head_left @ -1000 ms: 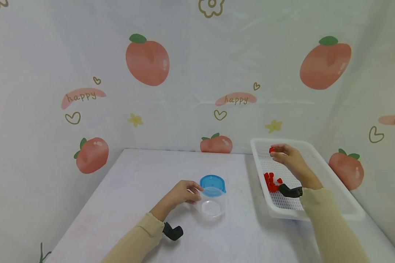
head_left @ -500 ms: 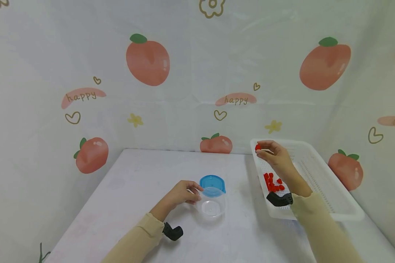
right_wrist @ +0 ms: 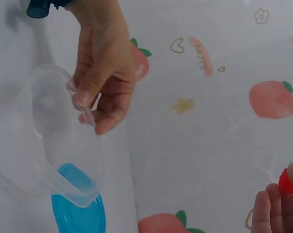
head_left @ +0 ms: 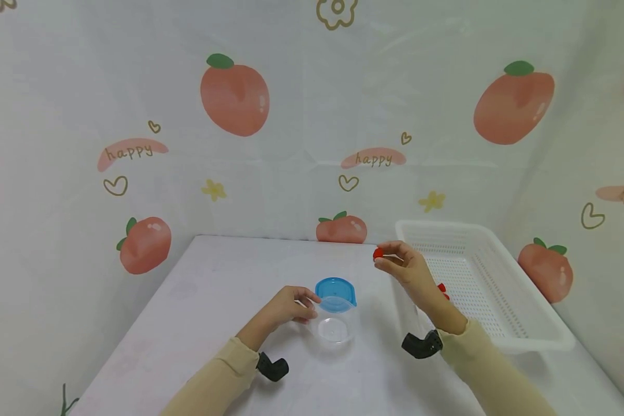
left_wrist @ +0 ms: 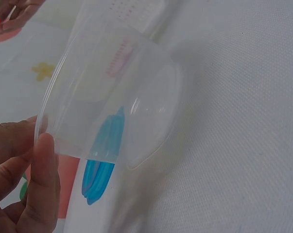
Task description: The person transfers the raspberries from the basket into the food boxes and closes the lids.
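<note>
A person's left hand pinches the near rim of a clear plastic cup, apparently steadying it on the white tabletop with its mouth open upward. Just behind the cup lies its blue lid, off and out of the way. To the right, the right hand hangs above the tabletop, pinching a small red piece in its fingertips, between cup and white basket. More red pieces lie in the basket. Open tabletop lies left of the cup; a fruit-patterned backdrop closes the far edge.
</note>
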The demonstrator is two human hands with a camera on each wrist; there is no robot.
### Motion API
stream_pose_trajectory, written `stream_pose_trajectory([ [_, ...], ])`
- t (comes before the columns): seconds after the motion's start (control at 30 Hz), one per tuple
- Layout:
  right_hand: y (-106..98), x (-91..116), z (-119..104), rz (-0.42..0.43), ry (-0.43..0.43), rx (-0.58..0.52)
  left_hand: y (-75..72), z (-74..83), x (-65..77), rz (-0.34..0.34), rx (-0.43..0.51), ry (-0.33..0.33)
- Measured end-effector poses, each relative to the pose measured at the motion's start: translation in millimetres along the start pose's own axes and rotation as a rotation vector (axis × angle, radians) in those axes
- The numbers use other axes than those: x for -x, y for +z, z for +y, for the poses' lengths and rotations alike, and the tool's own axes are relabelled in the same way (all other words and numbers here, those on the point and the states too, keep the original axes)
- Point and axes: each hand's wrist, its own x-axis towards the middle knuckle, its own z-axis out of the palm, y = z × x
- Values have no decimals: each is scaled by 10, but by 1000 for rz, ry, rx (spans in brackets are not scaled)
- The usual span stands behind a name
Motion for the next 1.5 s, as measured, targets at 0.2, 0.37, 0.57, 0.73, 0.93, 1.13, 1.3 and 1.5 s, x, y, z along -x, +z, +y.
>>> stream_pose_trajectory([
  [0.2, 221, 93, 72, -12, 76, 58, -10, -21, -8, -6, 4, -3],
  [0.37, 374, 170, 162, -25, 80, 67, -16, -43, -25, -12, 10, -3],
  [0.57, 502, 282, 308, -74, 119, 68, -13, -37, -26, -15, 9, 2],
  [0.73, 552, 345, 428, -100, 166, 92, -19, -25, -18, -17, 14, -2],
  [0.93, 592, 381, 513, -119, 187, 92, -3, 4, 1, -12, 11, 4],
  [1.13, 614, 391, 577, -129, 182, 100, 12, 7, 9, 4, 3, -2],
  [1.3, 622, 384, 623, -140, 183, 111, 20, -19, -7, 12, 5, -1],
  [1.5, 617, 370, 653, -152, 178, 140, 13, -34, -23, 13, 16, -8],
])
